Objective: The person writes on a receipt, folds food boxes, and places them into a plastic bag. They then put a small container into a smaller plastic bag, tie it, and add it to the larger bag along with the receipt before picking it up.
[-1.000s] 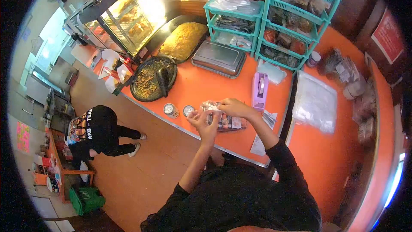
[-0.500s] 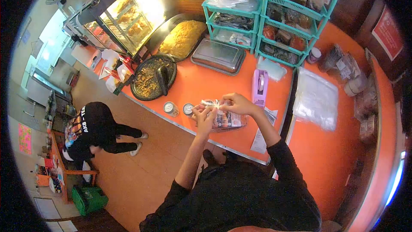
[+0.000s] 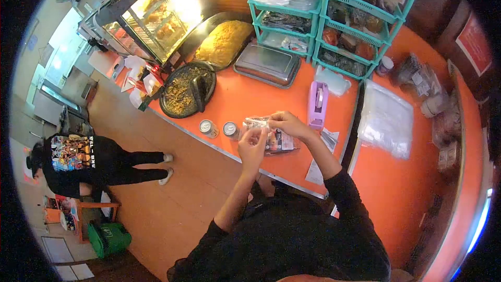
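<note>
My left hand (image 3: 252, 149) and my right hand (image 3: 287, 124) meet over the counter, fingers pinched on the gathered top of a clear plastic bag (image 3: 255, 121). Inside the bag, low on the counter, sits a dark package with printed sides (image 3: 283, 143), partly covered by my hands. Just left of my left hand stands a drink can (image 3: 230, 129), with a second can (image 3: 207, 128) beside it. A purple tape dispenser (image 3: 317, 104) lies beyond my right hand.
An orange counter (image 3: 235, 96) bears a lidded metal tray (image 3: 267, 65), a black pan of food (image 3: 180, 96) and a heated display case (image 3: 156, 21). Teal racks (image 3: 352, 31) stand at the back. Plastic bags (image 3: 385, 120) lie right. Another person (image 3: 94, 159) bends at the left.
My left fingers have closed in at the bag's top, which now spreads out more above them. The other person has shifted left, with their back turned more toward me.
</note>
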Motion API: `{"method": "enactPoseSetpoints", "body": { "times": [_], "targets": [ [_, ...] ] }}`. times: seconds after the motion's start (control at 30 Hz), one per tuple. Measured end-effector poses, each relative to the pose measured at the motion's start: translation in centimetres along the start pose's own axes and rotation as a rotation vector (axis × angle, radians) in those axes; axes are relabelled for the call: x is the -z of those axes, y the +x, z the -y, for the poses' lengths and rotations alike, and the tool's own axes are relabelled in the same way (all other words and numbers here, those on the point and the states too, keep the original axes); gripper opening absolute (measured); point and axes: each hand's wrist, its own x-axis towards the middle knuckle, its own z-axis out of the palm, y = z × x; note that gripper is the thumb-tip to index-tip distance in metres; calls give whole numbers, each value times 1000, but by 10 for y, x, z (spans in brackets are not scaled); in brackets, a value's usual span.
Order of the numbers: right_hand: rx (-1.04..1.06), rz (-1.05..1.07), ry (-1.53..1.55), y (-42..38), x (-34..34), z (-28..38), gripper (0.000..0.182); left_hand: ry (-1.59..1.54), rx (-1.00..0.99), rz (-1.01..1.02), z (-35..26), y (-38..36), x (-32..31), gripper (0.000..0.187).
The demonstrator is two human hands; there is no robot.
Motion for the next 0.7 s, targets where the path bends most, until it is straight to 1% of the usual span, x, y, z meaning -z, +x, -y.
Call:
{"method": "enactPoseSetpoints", "body": {
  "times": [0.03, 0.07, 0.1, 0.13, 0.17, 0.23, 0.27, 0.3, 0.33, 0.37, 0.4, 0.43, 0.47, 0.5, 0.53, 0.57, 0.6, 0.63, 0.7],
  "targets": [
    [3, -72, -41, -1, -3, 1, 24, 3, 1, 1, -4, 0, -1, 20],
    [2, -74, -38, -3, -4, 1, 24, -68, 24, -2, -8, 0, -3, 18],
    [-28, -131, -81, -8, -6, 13, 24, -139, 49, -4, -13, -1, -4, 17],
    [-59, -187, -125, -11, -7, 20, 26, -135, 50, -1, -12, 0, -5, 17],
    [-60, -190, -120, -11, -8, 18, 26, -158, 37, 3, -9, 0, -7, 17],
    [57, -250, -305, -10, -9, 16, 23, -177, 22, 8, -15, 1, -8, 16],
    [58, -252, -300, -10, -10, 16, 23, -226, 73, 3, -18, 2, -8, 16],
    [82, -304, -417, -10, -12, 17, 23, -276, 125, -2, -21, 2, -8, 15],
    [107, -354, -536, -11, -13, 17, 23, -273, 128, -1, -18, 3, -8, 15],
    [103, -355, -533, -10, -12, 14, 23, -340, 172, 29, -12, 4, -8, 16],
    [66, -295, -446, -8, -9, 13, 22, -408, 215, 61, -16, 6, -10, 16],
    [30, -237, -359, -7, -6, 11, 22, -408, 216, 66, -19, 7, -11, 16],
    [28, -243, -359, -8, -2, 9, 22, -453, 281, 102, -22, 8, -11, 16],
    [-39, -167, -179, -11, 0, 16, 19, -496, 346, 138, -27, 8, -10, 18],
    [-104, -90, 3, -12, 2, 19, 16, -495, 348, 141, -17, 13, -4, 18],
    [-105, -92, 3, -11, 4, 14, 16, -555, 359, 242, 1, 21, 4, 16],
    [16, -90, 125, -10, 8, 10, 14, -613, 371, 340, 6, 26, 12, 16],
    [138, -88, 246, -11, 12, 5, 13, -613, 371, 339, 11, 31, 18, 16],
    [106, -96, 214, -19, 20, 2, 12, -745, 590, 448, 18, 37, 29, 16]
  ]
}}
